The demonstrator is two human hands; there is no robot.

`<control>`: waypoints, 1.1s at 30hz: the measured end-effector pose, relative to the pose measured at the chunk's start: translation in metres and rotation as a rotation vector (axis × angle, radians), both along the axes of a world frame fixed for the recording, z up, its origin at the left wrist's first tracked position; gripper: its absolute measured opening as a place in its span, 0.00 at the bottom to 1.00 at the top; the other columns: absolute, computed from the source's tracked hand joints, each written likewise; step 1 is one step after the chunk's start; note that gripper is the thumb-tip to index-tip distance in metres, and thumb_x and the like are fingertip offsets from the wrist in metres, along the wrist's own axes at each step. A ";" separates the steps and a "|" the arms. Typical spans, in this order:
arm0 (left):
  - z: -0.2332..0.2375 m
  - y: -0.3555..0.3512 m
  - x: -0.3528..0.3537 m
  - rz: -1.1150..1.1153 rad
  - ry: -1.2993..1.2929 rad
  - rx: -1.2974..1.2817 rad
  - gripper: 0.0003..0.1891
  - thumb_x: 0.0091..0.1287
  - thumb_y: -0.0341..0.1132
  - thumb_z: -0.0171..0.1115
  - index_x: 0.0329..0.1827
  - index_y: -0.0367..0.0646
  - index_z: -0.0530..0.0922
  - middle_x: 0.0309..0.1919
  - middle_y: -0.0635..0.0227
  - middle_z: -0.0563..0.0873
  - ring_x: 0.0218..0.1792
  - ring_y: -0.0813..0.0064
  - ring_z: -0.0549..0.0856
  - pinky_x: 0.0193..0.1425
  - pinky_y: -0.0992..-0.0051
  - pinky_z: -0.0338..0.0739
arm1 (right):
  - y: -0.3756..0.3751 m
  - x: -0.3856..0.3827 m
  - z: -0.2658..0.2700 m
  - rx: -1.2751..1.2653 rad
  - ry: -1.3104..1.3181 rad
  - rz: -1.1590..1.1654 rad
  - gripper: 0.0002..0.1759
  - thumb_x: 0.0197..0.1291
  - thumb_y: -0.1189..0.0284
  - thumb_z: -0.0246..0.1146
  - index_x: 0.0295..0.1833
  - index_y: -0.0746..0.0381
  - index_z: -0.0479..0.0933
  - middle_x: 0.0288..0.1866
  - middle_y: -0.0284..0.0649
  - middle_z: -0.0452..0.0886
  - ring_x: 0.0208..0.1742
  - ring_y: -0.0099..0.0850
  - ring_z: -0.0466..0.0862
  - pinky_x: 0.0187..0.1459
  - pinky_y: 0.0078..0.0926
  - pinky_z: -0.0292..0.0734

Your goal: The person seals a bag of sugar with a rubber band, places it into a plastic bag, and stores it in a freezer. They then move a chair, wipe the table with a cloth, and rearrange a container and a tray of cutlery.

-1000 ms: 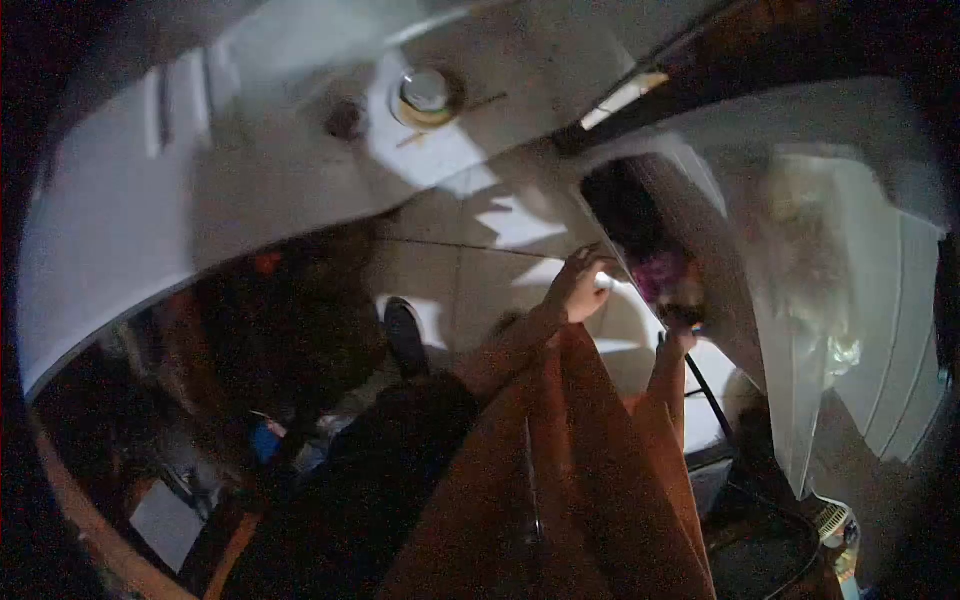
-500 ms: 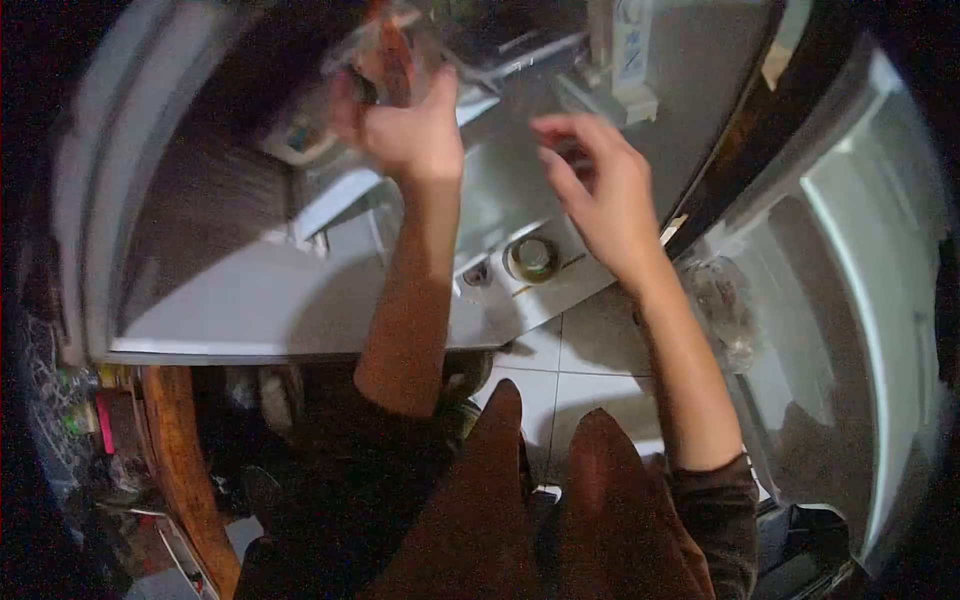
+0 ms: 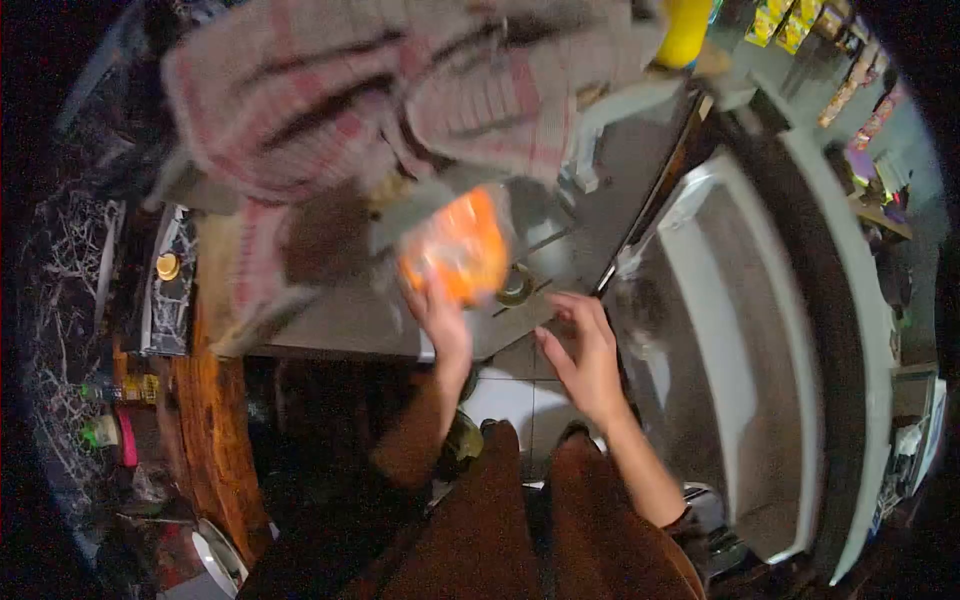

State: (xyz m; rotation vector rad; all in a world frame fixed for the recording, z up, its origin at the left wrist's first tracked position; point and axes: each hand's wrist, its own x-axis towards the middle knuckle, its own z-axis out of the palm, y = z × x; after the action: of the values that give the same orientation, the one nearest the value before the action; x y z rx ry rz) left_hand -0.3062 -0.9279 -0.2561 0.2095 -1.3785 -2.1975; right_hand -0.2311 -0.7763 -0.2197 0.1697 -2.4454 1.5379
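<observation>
My left hand (image 3: 440,320) is closed on the near edge of an orange packet (image 3: 460,245) in clear plastic, which is blurred by motion. To its right, my right hand (image 3: 585,360) holds nothing; its thumb and fingers are apart. Beneath the hands lies a grey surface (image 3: 350,325). A roll of tape (image 3: 515,287) rests on it, just right of the packet and partly behind it.
A checked red and beige cloth (image 3: 300,100) spreads across the top. A pale curved frame (image 3: 740,350) stands on the right. Wooden planks (image 3: 215,430) run down the left. Several small packets (image 3: 795,30) hang at the upper right.
The view has shifted and now takes in the cloth and hanging packets. The orange packet has come nearer in my left hand. My right hand is lower and still apart from it.
</observation>
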 end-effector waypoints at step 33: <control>0.225 -0.115 0.182 -0.783 -0.129 0.250 0.36 0.55 0.26 0.62 0.65 0.42 0.51 0.57 0.67 0.66 0.58 0.73 0.68 0.61 0.70 0.65 | -0.085 0.106 0.178 -0.465 0.003 0.003 0.09 0.57 0.74 0.58 0.42 0.66 0.71 0.33 0.32 0.73 0.34 0.18 0.72 0.38 0.15 0.68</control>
State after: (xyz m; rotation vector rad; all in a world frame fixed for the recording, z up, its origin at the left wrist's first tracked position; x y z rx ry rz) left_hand -0.1242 -1.0430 -0.0315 -0.1352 -1.3999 -3.0483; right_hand -0.1255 -0.8615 -0.0416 0.0881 -2.0123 2.0480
